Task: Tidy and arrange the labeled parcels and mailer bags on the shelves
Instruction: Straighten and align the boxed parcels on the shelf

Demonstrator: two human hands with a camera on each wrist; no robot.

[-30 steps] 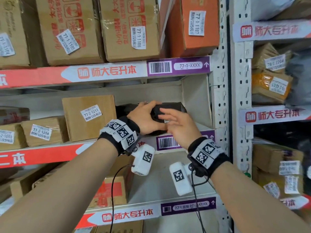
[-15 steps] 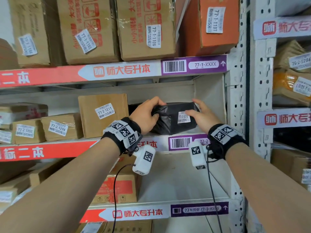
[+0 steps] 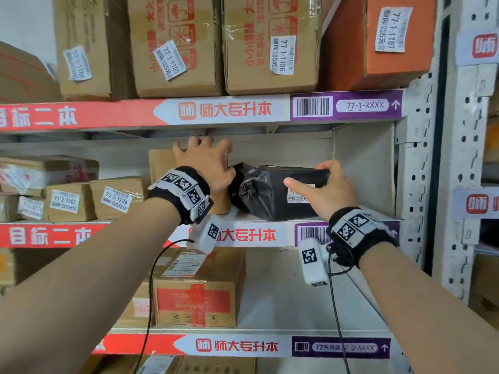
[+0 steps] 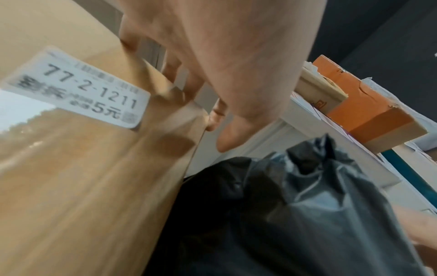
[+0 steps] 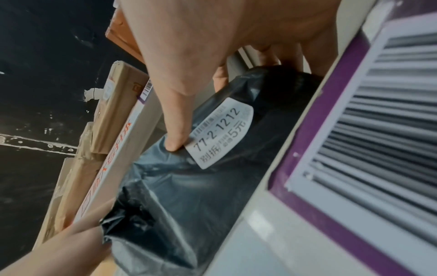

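Note:
A black mailer bag labelled 77-2-1212 lies on the middle shelf. My right hand grips its right end, with the thumb pressed on the front beside the label and the fingers over the top. Left of the bag stands a brown box labelled 77-2-1211. My left hand is spread over that box's upper right corner, fingers straight and holding nothing. In the left wrist view the bag sits just below the hand, against the box.
Large cartons and an orange box fill the top shelf. Small labelled boxes sit at the middle shelf's left. A red-printed carton is on the lower shelf. A perforated post bounds the right, with bare shelf beside the bag.
My left hand has let go of the bag's left end and moved up and left onto the brown box. The right hand now grips the bag's right end.

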